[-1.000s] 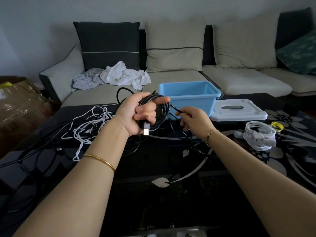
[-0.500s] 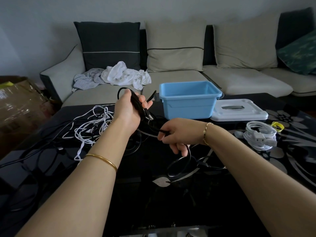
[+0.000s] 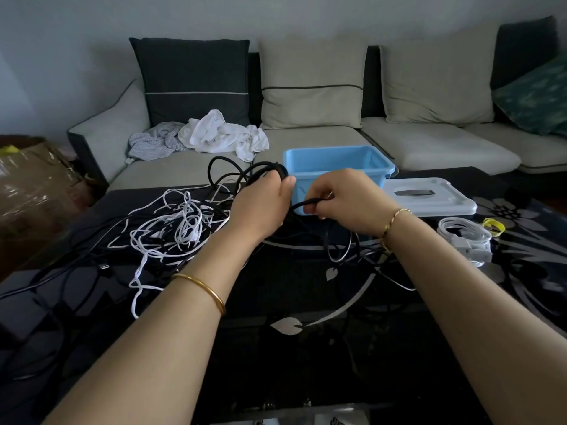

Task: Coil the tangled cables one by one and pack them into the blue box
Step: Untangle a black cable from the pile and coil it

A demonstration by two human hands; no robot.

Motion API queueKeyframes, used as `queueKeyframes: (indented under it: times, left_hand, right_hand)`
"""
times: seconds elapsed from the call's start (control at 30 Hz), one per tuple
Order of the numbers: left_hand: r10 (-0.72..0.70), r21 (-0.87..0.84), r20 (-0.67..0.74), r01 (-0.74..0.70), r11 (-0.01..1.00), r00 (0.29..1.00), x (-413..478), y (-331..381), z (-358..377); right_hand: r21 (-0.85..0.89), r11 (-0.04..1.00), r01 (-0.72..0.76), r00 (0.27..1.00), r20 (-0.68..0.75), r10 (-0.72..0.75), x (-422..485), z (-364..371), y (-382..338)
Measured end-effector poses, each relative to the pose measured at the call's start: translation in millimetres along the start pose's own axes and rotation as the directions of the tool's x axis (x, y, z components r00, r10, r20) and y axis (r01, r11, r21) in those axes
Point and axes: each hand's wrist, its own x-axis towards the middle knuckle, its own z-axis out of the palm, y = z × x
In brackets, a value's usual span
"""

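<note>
My left hand (image 3: 260, 207) grips a partly wound black cable (image 3: 245, 174), whose loops stick up above my fingers. My right hand (image 3: 346, 196) pinches the same cable's loose run just to the right, in front of the blue box (image 3: 337, 162). The rest of that cable hangs down in loops onto the dark glass table (image 3: 306, 348). The box stands open at the table's far edge. A tangle of white cable (image 3: 171, 231) and black cables lies left of my left hand. A coiled white cable (image 3: 463, 237) rests at the right.
The box's white lid (image 3: 429, 197) lies right of the box, with a yellow band (image 3: 494, 227) beside the coiled cable. A sofa (image 3: 429, 142) with cushions and crumpled cloths (image 3: 221, 136) stands behind the table. A cardboard box (image 3: 33, 182) is at the left.
My right hand has risen from low over the table to beside my left hand, carrying the black cable's loose run up with it. My left hand has moved slightly right.
</note>
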Motion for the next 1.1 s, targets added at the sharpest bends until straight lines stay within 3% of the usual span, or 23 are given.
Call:
queueKeyframes:
  times: [0.07, 0.17, 0.23, 0.3, 0.37, 0.47, 0.53, 0.6, 0.77, 0.97, 1.1]
  left_hand:
    - [0.006, 0.057, 0.121, -0.013, 0.998, 0.993, -2, 2, 0]
    - [-0.021, -0.216, 0.357, 0.104, 0.971, 0.934, -6, -2, 1]
    - [0.007, -0.371, 0.475, 0.193, 0.909, 0.88, -11, -2, -2]
    - [0.074, -0.377, 0.523, 0.153, 0.913, 0.849, -14, 3, -3]
    - [0.098, -0.313, 0.526, 0.085, 0.946, 0.845, -13, 7, -3]
    - [0.027, -0.268, 0.542, 0.142, 0.953, 0.84, -10, 4, 1]
    - [0.003, -0.259, 0.581, 0.181, 0.949, 0.814, -10, 2, 3]
    - [-0.009, -0.269, 0.616, 0.221, 0.938, 0.788, -10, 3, 2]
    - [0.047, -0.328, 0.683, 0.249, 0.911, 0.729, -9, 5, -4]
    - [0.001, -0.287, 0.697, 0.278, 0.917, 0.717, -7, 1, -5]
    - [-0.027, -0.266, 0.719, 0.311, 0.913, 0.694, -6, -2, -7]
  right_hand:
    - [0.277, 0.959, -0.066, 0.998, 0.028, 0.061, 0, 0, 0]
    - [0.566, 0.795, -0.219, 0.974, 0.082, 0.211, 1, -7, 13]
    - [0.701, 0.638, -0.319, 0.941, 0.156, 0.299, 3, -7, 24]
    - [0.789, 0.461, -0.405, 0.894, 0.236, 0.382, 5, -5, 36]
    - [0.848, 0.323, -0.42, 0.869, 0.272, 0.414, 7, -4, 44]
    - [0.932, 0.136, -0.335, 0.859, 0.243, 0.451, 8, -3, 50]
    - [0.954, 0.065, -0.292, 0.847, 0.227, 0.481, 6, -2, 53]
    - [0.954, 0.087, -0.286, 0.856, 0.214, 0.47, 5, -1, 54]
    - [0.934, 0.332, -0.132, 0.922, -0.007, 0.386, 10, 7, 57]
    - [0.739, 0.665, -0.106, 0.833, -0.3, 0.466, 12, 12, 60]
    - [0.613, 0.778, -0.142, 0.786, -0.407, 0.465, 17, 21, 67]
